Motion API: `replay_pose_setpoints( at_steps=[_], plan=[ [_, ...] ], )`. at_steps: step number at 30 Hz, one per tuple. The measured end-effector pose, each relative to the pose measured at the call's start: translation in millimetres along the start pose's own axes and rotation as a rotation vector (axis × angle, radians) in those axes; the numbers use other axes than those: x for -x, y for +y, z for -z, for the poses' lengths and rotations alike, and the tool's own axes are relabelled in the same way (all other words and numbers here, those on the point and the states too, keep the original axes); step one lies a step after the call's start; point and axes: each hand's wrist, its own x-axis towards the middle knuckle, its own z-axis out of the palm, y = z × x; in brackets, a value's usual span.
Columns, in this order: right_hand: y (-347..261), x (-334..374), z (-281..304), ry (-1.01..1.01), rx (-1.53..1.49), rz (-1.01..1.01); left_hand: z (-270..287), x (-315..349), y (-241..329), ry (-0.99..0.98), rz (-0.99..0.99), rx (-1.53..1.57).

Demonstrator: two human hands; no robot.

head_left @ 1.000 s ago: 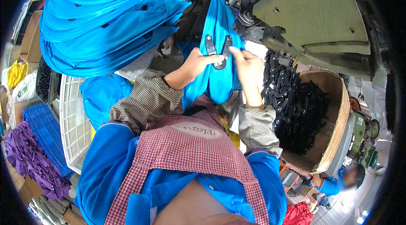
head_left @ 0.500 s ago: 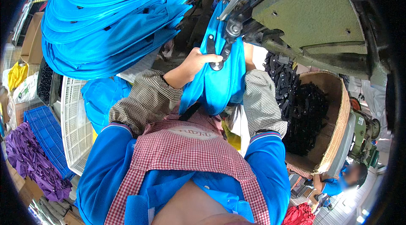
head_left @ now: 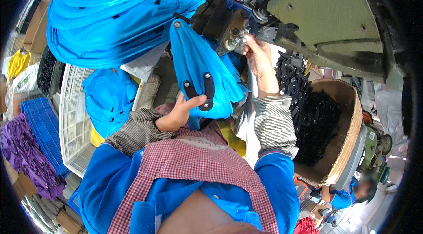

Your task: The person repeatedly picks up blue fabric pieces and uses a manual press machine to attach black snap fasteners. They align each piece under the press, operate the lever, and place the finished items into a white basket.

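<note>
The blue cloth (head_left: 189, 55) has moved left, nearer the fabric stack (head_left: 114, 27).

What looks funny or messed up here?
Maybe the black straps: they're in a jumbled heap that seems to run past the left side of the box. I see nothing clearly broken, and the blue cloth in the left hand looks okay.
</note>
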Motion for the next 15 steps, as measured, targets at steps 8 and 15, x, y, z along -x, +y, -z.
replay_pose_setpoints(
  at_steps=[8,15],
  plan=[
    [220,126,101,0.112,-0.460,-0.489,66,114,16,-0.023,-0.417,0.607],
    [114,140,94,0.017,-0.618,-0.571,187,166,-110,1.128,0.343,-0.098]
  ],
)
